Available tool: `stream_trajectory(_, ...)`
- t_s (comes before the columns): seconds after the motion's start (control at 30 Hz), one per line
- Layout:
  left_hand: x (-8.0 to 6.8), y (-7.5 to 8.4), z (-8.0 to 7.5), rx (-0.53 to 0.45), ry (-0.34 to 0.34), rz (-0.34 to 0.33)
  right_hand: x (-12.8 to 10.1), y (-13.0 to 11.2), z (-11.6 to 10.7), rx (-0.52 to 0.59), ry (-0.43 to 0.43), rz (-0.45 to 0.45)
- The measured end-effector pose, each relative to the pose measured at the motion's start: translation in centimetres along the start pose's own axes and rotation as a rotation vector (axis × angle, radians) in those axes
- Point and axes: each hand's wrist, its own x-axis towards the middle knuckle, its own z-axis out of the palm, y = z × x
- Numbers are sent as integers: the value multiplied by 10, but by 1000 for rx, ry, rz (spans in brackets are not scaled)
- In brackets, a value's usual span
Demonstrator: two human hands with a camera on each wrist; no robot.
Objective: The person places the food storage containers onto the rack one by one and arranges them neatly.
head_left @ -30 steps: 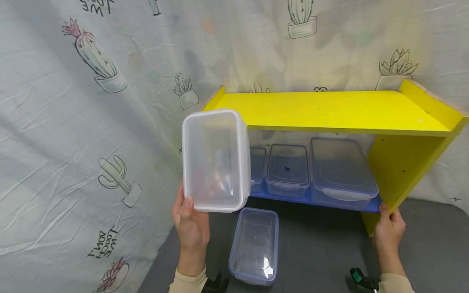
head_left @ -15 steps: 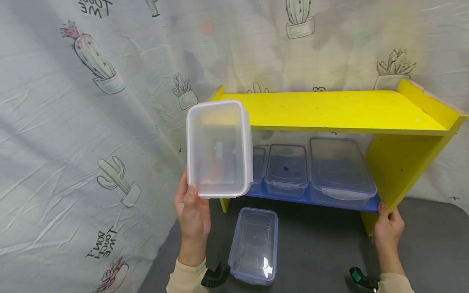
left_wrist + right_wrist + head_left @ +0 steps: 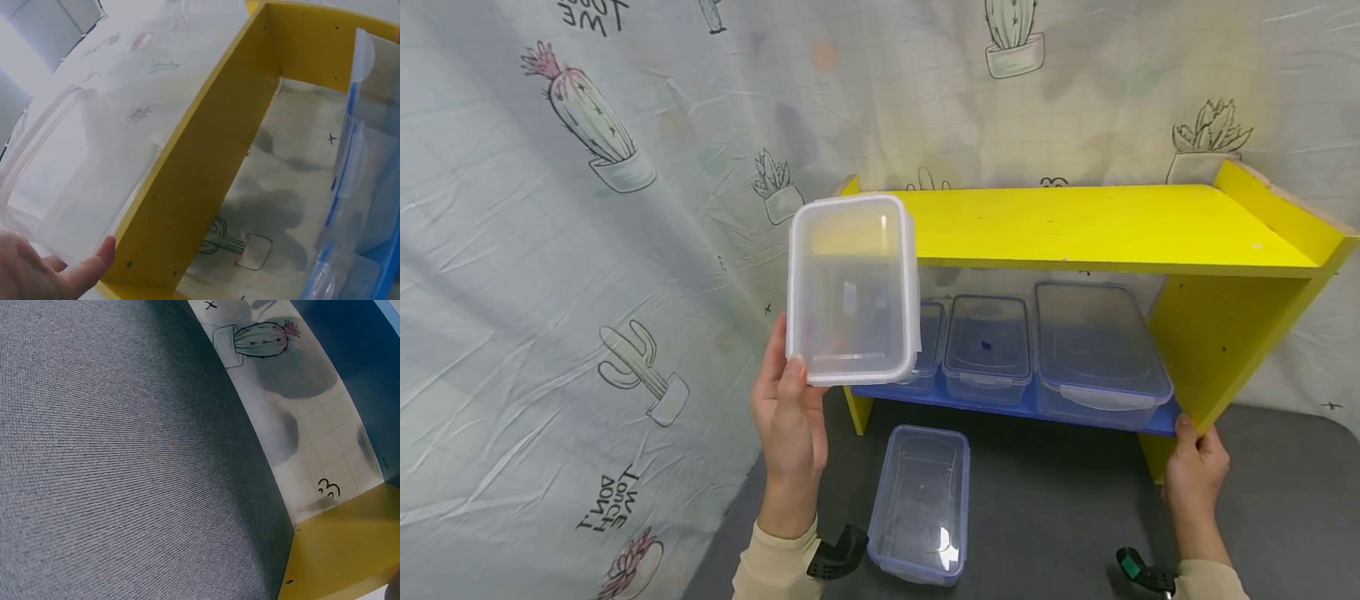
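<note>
A clear, white-rimmed lidded container point(image 3: 852, 287) stands upright on end, raised before the yellow shelf's left end

- The yellow shelf's top board point(image 3: 1075, 221) is bare, open from above at 12 o'clock.
- The blue lower shelf point(image 3: 1022, 410) is crowded: three lidded containers point(image 3: 988, 346) stand side by side, with little room between them.
- On the grey floor point(image 3: 1060, 517), one clear box point(image 3: 921, 500) blocks 6 o'clock; room lies toward 4 o'clock.
- The cactus cloth point(image 3: 587, 292) closes off 9 o'clock.
</note>
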Motion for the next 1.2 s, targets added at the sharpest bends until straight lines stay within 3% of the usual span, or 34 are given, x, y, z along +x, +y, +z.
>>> stream_trajectory(0.5, 16, 16, -2, -83, -28, -90, 0, -4, 4, 22, 21, -2)
stream_trajectory(0.83, 33, 26, 10, 54, 24, -185, -2, -2, 4, 97, 10, 13)
stream_trajectory(1.0, 41, 25, 14, 60, 29, -191, -3, -4, 2, 141, 14, 13)
stream_trajectory(1.2, 53, 26, 18, 159, 1, -171, -5, -4, 2, 136, 8, 34)
